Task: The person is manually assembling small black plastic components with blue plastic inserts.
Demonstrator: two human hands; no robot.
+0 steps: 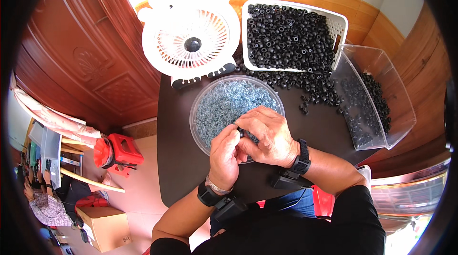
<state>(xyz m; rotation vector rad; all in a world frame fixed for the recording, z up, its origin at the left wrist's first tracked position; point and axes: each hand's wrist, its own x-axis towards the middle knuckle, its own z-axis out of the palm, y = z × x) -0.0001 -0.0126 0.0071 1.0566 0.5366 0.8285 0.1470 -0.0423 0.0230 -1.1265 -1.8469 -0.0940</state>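
Both of my hands meet over the near part of a round clear tub (192, 126) filled with small translucent bluish pieces (234, 97). Pinched in my left hand (224, 157) is a small black part (240, 132), mostly covered by the fingers. The fingertips of my right hand (269, 136) are closed together right at that black part. Whether they grip it too or hold some tiny piece against it is hidden. Beyond the tub, many loose black cylindrical parts with holes (319, 88) lie on the dark table (183, 174).
A white basket (291, 2) heaped with black parts stands at the back, beside a clear bin (400, 97) holding more. A white animal-shaped fan (191, 40) stands at the back left. On the floor at left are a red stool (126, 152), a cardboard box (107, 226) and another person (52, 207).
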